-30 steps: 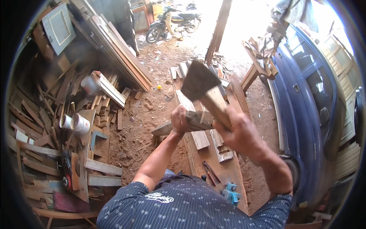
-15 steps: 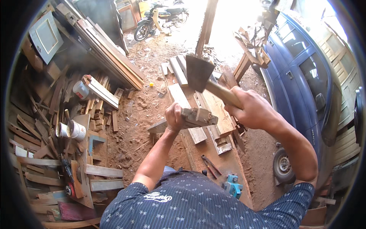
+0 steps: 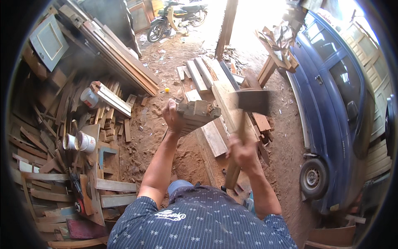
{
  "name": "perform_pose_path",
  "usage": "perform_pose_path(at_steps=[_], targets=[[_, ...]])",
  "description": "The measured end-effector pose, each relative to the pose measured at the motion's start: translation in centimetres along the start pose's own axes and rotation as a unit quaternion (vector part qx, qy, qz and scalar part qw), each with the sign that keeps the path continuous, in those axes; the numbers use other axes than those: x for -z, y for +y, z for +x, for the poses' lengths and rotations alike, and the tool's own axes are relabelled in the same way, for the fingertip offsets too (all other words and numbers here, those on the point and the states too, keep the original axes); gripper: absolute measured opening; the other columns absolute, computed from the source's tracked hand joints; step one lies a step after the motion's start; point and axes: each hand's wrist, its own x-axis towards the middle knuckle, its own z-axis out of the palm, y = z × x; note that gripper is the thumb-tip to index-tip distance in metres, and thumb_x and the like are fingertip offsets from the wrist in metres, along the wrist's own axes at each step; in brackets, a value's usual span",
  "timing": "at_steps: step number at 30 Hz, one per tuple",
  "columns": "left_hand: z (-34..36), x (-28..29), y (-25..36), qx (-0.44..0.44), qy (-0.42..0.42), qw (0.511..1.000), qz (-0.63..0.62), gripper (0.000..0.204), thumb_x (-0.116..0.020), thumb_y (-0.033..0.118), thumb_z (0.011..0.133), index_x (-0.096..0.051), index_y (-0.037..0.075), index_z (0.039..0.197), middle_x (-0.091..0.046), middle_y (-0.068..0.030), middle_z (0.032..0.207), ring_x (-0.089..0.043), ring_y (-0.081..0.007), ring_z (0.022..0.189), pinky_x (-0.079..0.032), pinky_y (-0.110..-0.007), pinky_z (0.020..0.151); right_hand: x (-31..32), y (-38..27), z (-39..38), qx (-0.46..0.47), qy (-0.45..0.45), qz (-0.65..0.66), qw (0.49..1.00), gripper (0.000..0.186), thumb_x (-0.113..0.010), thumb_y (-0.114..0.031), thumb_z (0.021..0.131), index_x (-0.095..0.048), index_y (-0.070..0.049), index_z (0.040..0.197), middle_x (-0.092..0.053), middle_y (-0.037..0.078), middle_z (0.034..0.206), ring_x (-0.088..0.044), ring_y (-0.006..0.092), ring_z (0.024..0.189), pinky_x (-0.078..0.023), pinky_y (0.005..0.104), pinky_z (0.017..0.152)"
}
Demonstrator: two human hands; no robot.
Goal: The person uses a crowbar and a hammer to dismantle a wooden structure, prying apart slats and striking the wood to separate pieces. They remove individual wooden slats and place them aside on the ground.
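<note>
My left hand (image 3: 172,118) is closed around a weathered wooden beam (image 3: 199,111), whose notched end points toward the right. Out to the right, my right hand (image 3: 244,154) grips the wooden handle of a hatchet (image 3: 253,102). The hatchet's broad dark head stands upright above the fist, slightly blurred, apart from the beam. Below both hands runs a long wooden bench (image 3: 206,159) with several boards on it. A pale board (image 3: 214,140) lies under the gap between my hands, and a thicker plank (image 3: 226,93) lies beyond it.
A blue van (image 3: 327,95) stands along the right. Stacked offcuts (image 3: 110,124), white buckets (image 3: 86,142) and leaning planks (image 3: 112,54) crowd the left. A post (image 3: 226,31) and a parked motorbike (image 3: 174,18) are at the far end. My forearm partly covers a teal power tool (image 3: 248,203).
My right hand has come down and inward, and the hatchet has turned upright with its head moved right. My left hand and the beam have shifted left and slightly up.
</note>
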Motion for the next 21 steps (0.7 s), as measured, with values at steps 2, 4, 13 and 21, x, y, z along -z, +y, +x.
perform_pose_path(at_steps=[2, 4, 13, 21], targets=[[0.8, 0.2, 1.8, 0.1, 0.002, 0.987, -0.128, 0.04, -0.038, 0.029, 0.101, -0.042, 0.008, 0.067, -0.036, 0.0031, 0.061, -0.037, -0.0079, 0.057, -0.03, -0.03, 0.053, -0.6, 0.8, 0.2, -0.019, -0.072, -0.012, 0.997, 0.012, -0.054, -0.014, 0.101, -0.054, -0.002, 0.102, -0.055, 0.001, 0.068, -0.058, 0.0114, 0.051, -0.055, 0.0304, 0.047], [1.8, 1.0, 2.0, 0.075, 0.018, 0.992, -0.1, 0.04, -0.038, 0.03, 0.101, -0.041, 0.009, 0.068, -0.035, 0.004, 0.062, -0.036, -0.0069, 0.059, -0.028, -0.029, 0.053, -0.4, 1.0, 0.3, -0.001, -0.048, 0.04, 0.998, 0.013, -0.054, -0.013, 0.1, -0.054, -0.001, 0.103, -0.057, 0.002, 0.068, -0.058, 0.0113, 0.051, -0.055, 0.0296, 0.045], [2.6, 1.6, 2.4, 0.107, 0.055, 0.987, -0.11, 0.037, -0.043, 0.033, 0.098, -0.042, 0.009, 0.07, -0.035, 0.006, 0.064, -0.034, -0.0075, 0.063, -0.027, -0.03, 0.057, 1.8, -7.1, -0.4, 0.196, 0.104, -0.267, 0.938, 0.023, -0.063, -0.016, 0.095, -0.055, 0.001, 0.109, -0.063, 0.011, 0.081, -0.067, 0.019, 0.066, -0.054, 0.0354, 0.054], [0.0, 6.1, -5.5, -0.227, 0.064, 0.949, 0.21, 0.029, -0.054, 0.032, 0.099, -0.047, 0.008, 0.085, -0.046, -0.0041, 0.084, -0.044, -0.0147, 0.075, -0.04, -0.035, 0.068, 3.1, -0.5, -1.6, 0.042, -0.013, -0.3, 0.953, 0.04, -0.064, -0.027, 0.094, -0.057, 0.004, 0.119, -0.069, 0.026, 0.088, -0.07, 0.0414, 0.085, -0.056, 0.0478, 0.078]])
